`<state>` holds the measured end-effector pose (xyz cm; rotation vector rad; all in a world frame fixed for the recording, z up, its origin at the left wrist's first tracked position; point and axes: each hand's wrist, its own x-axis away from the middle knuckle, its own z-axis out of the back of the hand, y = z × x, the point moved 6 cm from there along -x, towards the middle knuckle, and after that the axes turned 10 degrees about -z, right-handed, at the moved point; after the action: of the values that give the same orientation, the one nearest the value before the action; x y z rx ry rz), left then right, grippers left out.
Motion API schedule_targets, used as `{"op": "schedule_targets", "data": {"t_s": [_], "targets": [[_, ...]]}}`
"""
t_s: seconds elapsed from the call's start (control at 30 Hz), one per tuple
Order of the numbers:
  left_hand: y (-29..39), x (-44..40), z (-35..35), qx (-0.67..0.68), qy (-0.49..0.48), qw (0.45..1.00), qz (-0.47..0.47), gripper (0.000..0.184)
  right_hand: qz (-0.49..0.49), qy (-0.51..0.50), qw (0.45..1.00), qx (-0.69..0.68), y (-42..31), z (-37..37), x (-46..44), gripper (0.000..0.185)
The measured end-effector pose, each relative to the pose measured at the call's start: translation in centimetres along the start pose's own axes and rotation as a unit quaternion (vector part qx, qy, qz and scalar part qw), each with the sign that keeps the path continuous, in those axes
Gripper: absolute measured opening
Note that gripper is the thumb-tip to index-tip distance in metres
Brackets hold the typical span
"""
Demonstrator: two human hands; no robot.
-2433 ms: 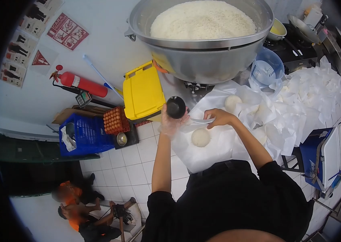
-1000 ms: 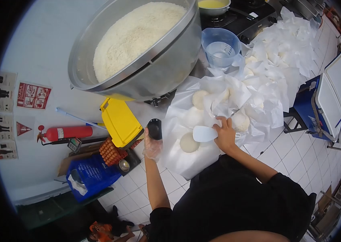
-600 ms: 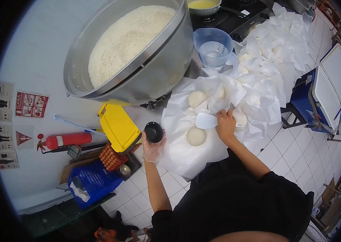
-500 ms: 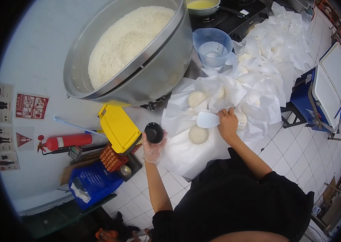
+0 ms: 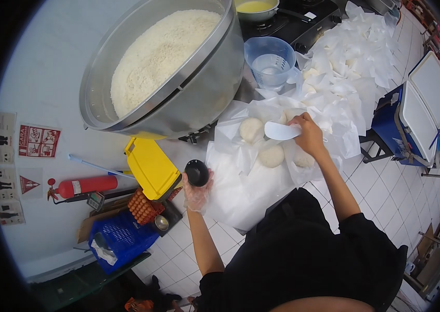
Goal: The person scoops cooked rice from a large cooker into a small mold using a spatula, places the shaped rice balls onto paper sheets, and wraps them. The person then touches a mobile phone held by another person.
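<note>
Since the earlier frame, the near rice mound (image 5: 271, 156) has moved away from the body, and the right hand (image 5: 309, 135) has moved the same way. The left hand (image 5: 197, 191), in a clear glove, keeps its grip around a black cup (image 5: 197, 173), opening upward. The right arm reaches over the white paper (image 5: 243, 192), where the mound lies; its grip is closed on a white paddle (image 5: 282, 131). The metal pot (image 5: 199, 96) contains much rice (image 5: 162, 60); a pan (image 5: 254, 17) has yellow content. The pot is cut off at the top. What the bluish jug (image 5: 253, 57) contains is hard to make out; fingers hide the paddle's handle partly.
</note>
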<state>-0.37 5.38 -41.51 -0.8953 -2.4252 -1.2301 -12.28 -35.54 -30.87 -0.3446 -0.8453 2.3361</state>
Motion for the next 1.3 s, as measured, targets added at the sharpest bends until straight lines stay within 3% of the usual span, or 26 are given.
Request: {"op": "schedule_targets", "data": {"t_s": [0.1, 0.2, 0.3, 0.43, 0.47, 0.57, 0.73, 0.8, 0.9, 1.0, 1.1, 1.3], "targets": [[-0.4, -0.2, 0.3, 0.029, -0.005, 0.999, -0.040, 0.075, 0.017, -0.010, 0.997, -0.070, 0.4, 2.7, 0.3, 0.031], [-1.4, -0.5, 2.0, 0.036, 0.120, 0.980, -0.155, 0.073, -0.122, -0.017, 0.984, -0.131, 2.6, 3.5, 1.8, 0.036], [-2.9, 0.4, 2.1, -0.050, 0.236, 0.884, -0.401, 0.074, -0.143, -0.003, 0.985, -0.097, 3.8, 3.6, 4.2, 0.038], [-4.8, 1.4, -0.1, -0.146, 0.278, 0.787, -0.531, 0.075, -0.148, 0.071, 0.986, -0.022, 3.9, 3.6, 7.0, 0.061], [-5.0, 1.4, -0.2, -0.149, 0.294, 0.780, -0.531, 0.075, -0.143, 0.071, 0.986, -0.038, 4.1, 2.9, 7.2, 0.071], [-5.4, 1.4, -0.9, -0.177, 0.336, 0.754, -0.537, 0.076, -0.181, 0.056, 0.974, -0.121, 3.5, 1.9, 7.5, 0.077], [-5.1, 1.9, -0.7, -0.343, 0.376, 0.682, -0.525, 0.080, -0.233, 0.026, 0.945, -0.229, 4.5, 1.6, 6.4, 0.074], [-5.1, 2.1, -1.2, -0.372, 0.379, 0.679, -0.507, 0.080, -0.230, 0.034, 0.942, -0.240, 5.6, 1.9, 5.2, 0.073], [-4.8, 2.1, -1.4, -0.396, 0.382, 0.651, -0.523, 0.074, -0.172, -0.029, 0.961, -0.213, 5.7, 3.2, 4.0, 0.073], [-4.9, 1.9, -1.1, -0.412, 0.388, 0.629, -0.532, 0.069, 0.016, -0.082, 0.989, -0.120, 4.3, 4.6, 3.9, 0.072], [-4.8, 2.1, -1.6, -0.426, 0.384, 0.618, -0.538, 0.066, 0.066, -0.124, 0.988, -0.059, 4.7, 3.6, 3.5, 0.073], [-4.8, 2.3, -2.5, -0.404, 0.391, 0.629, -0.537, 0.063, 0.131, -0.171, 0.974, -0.074, 4.0, 2.9, 2.2, 0.062]]}}
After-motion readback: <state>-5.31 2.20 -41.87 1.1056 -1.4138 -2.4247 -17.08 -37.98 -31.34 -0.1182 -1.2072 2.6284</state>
